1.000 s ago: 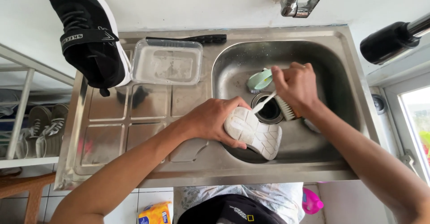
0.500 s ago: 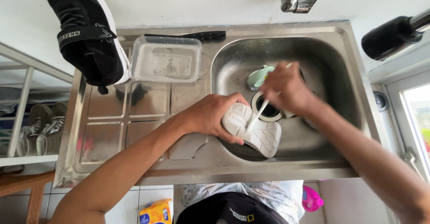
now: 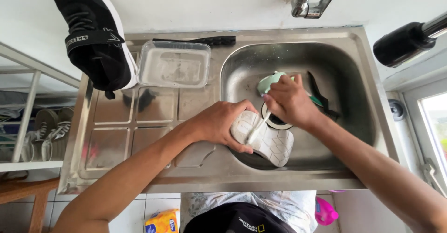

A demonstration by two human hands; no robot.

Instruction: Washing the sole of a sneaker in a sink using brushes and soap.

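Note:
My left hand (image 3: pixel 222 123) grips a shoe (image 3: pixel 270 142) turned sole-up over the near left part of the steel sink basin (image 3: pixel 354 88). The sole is white with a ribbed tread. My right hand (image 3: pixel 289 101) holds a brush by its white handle (image 3: pixel 257 127), and the brush end rests on the sole near my left fingers. The bristles are hidden under the hand and handle. A pale green object (image 3: pixel 269 81) lies in the basin just behind my right hand.
A second black shoe (image 3: pixel 95 39) with a white sole edge stands at the drainboard's far left corner. A clear plastic container (image 3: pixel 173 64) sits on the drainboard, a black brush handle (image 3: pixel 205 40) behind it. The tap (image 3: pixel 311 1) stands above the basin. Shoes (image 3: pixel 46 133) fill a rack at left.
My right hand has moved left and down from over the drain, bringing the brush onto the sole. The left hand keeps its hold on the shoe.

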